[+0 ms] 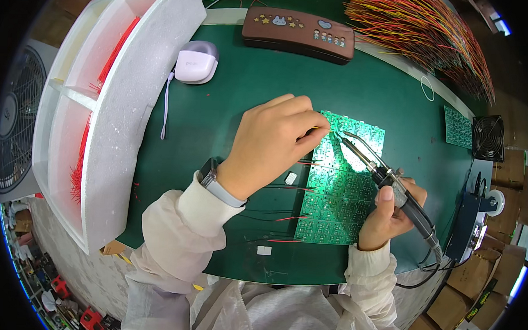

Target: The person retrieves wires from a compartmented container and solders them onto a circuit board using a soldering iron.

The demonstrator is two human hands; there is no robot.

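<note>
My left hand (276,136) is closed in a pinch on a thin yellowish wire (316,128) at the upper left of a green circuit board panel (335,211). Wrapped around a soldering iron (384,176) with a thin feed tube beside its tip, my right hand (390,216) is at the panel's right side. The iron's tip points at the board close to the left fingertips; whether it touches is too small to tell. Several red and black wires (291,218) stick out from the panel's left edge. Glare whitens part of the board.
At left stands a white foam box (123,119) with red wires in its compartments. A lilac device (196,62) and a brown pencil case (297,35) lie farther back. Back right are a large wire bundle (425,40), a smaller board (458,127), a black fan (488,138) and a solder feeder (467,221).
</note>
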